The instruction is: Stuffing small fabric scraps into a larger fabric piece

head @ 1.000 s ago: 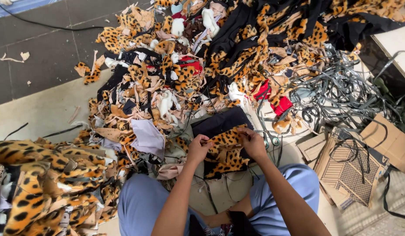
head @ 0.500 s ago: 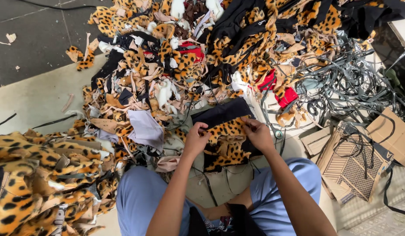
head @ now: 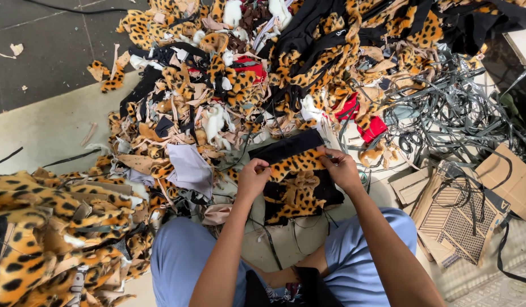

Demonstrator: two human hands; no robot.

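A sprawling heap of leopard-print plush offcuts, black fabric and pale scraps covers most of the grey floor in front of a seated person in light blue trousers. A second mound of leopard-print plush pieces lies at the person's left, and a tangle of dark grey plastic strapping sits at the right beside flattened brown cardboard pieces.

Over the lap, the person holds a black fabric panel with a leopard-print plush strip across it. The left hand pinches the strip's left end between thumb and fingers; the right hand pinches its right end, fingers closed on the cloth. Both grips look firm, with the strip drawn flat between them. A lilac-grey fabric scrap lies just beside the left hand.

The step in hand appears to be aligning or checking the spotted strip against the black panel. Judging by the hold, any further handling would call for keeping both ends taut and level so the soft plush does not slip or bunch, and for keeping the panel apart from the loose scraps crowding its upper edge.
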